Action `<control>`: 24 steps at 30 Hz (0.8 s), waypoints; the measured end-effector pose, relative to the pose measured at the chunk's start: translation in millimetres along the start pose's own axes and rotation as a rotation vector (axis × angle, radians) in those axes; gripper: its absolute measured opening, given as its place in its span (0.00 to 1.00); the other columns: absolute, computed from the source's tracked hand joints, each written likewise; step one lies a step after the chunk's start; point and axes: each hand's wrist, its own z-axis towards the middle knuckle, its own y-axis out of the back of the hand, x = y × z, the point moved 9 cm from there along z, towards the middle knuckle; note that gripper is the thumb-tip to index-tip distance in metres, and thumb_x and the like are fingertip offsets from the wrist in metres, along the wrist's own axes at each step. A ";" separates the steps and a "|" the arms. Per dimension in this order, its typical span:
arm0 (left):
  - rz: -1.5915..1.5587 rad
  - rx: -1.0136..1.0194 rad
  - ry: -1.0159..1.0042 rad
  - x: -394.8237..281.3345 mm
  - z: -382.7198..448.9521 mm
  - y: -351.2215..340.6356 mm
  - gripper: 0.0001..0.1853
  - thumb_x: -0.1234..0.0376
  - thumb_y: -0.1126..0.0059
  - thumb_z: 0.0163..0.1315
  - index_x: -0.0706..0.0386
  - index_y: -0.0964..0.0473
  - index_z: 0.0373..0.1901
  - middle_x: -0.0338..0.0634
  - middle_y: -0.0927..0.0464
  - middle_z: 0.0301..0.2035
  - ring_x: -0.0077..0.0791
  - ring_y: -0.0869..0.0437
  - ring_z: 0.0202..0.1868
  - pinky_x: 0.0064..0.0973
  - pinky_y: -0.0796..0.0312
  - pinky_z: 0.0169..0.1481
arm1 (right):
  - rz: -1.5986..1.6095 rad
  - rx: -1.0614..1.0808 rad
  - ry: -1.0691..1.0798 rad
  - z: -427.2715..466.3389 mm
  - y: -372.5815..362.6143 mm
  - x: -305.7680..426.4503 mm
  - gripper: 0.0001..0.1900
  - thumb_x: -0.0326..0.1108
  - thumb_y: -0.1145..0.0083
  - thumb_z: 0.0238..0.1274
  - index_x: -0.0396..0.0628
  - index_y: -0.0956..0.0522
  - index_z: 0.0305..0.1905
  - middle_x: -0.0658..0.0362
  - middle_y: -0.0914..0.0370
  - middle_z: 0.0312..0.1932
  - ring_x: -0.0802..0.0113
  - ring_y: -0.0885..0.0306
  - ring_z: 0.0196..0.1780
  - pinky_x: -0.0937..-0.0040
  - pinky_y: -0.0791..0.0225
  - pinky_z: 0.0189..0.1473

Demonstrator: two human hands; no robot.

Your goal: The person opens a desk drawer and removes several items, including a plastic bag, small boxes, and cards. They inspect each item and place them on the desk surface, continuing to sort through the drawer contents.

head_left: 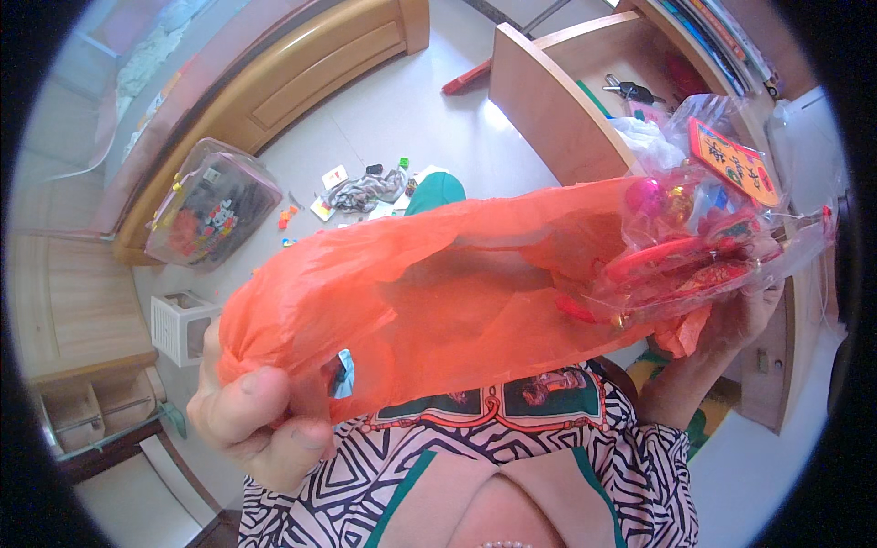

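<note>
An orange-red plastic bag (425, 294) stretches across the view between my two hands, its mouth turned up and gaping. My left hand (260, 411) grips the bag's gathered end at the lower left, thumb and fingers closed on it. My right hand (754, 308), at the right, is partly hidden behind a clear plastic bag (685, 274) of red ornaments with small gold bells and a pink ball (644, 197). That clear bag lies over the right end of the orange-red bag, and my right hand holds both. A small light-blue piece (344, 373) shows beside my left fingers.
An open wooden drawer (562, 109) at the upper right holds keys (627, 89) and plastic bags. A clear storage box (212, 205) stands on the floor at the left, near a white plastic stool (181, 329). Grey patterned cloth (366, 192), cards and small toy pieces lie on the floor.
</note>
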 end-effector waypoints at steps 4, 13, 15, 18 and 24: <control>-0.040 0.050 -0.083 -0.6 2.6 -3.7 0.31 0.73 0.41 0.52 0.62 0.33 0.62 0.66 0.28 0.45 0.34 0.19 0.29 0.39 0.29 0.48 | -0.028 -0.051 -0.008 0.7 7.3 -0.8 0.10 0.27 0.38 0.49 0.35 0.25 0.37 0.48 0.26 0.37 0.58 0.26 0.45 0.63 0.31 0.50; -0.050 -0.318 0.296 32.6 17.6 3.8 0.33 0.75 0.51 0.54 0.75 0.43 0.64 0.69 0.35 0.58 0.13 0.33 0.12 0.09 0.45 0.15 | -0.351 0.490 0.030 -3.9 -103.4 1.4 0.06 0.21 0.45 0.51 0.41 0.18 0.32 0.53 0.18 0.35 0.64 0.18 0.41 0.69 0.26 0.45; -0.055 -0.369 0.334 38.5 24.0 -0.2 0.32 0.76 0.54 0.54 0.75 0.43 0.64 0.65 0.34 0.59 0.11 0.37 0.12 0.10 0.46 0.14 | -0.320 0.719 0.067 -8.4 -144.4 -11.1 0.08 0.21 0.45 0.52 0.40 0.20 0.38 0.53 0.20 0.44 0.61 0.19 0.46 0.68 0.26 0.47; -0.056 -0.396 0.363 42.4 28.5 -1.6 0.32 0.78 0.58 0.53 0.74 0.43 0.65 0.62 0.34 0.60 0.11 0.38 0.11 0.10 0.47 0.13 | -0.245 0.763 0.237 -16.2 -182.0 -15.8 0.05 0.24 0.44 0.52 0.38 0.23 0.35 0.52 0.22 0.38 0.56 0.20 0.41 0.65 0.25 0.42; -0.030 -0.296 0.408 52.8 28.9 -10.6 0.34 0.80 0.59 0.50 0.73 0.42 0.64 0.61 0.35 0.61 0.12 0.37 0.12 0.11 0.46 0.13 | -0.294 0.877 0.144 -46.4 -212.2 -68.4 0.04 0.23 0.46 0.51 0.37 0.23 0.33 0.49 0.24 0.34 0.52 0.21 0.39 0.61 0.26 0.41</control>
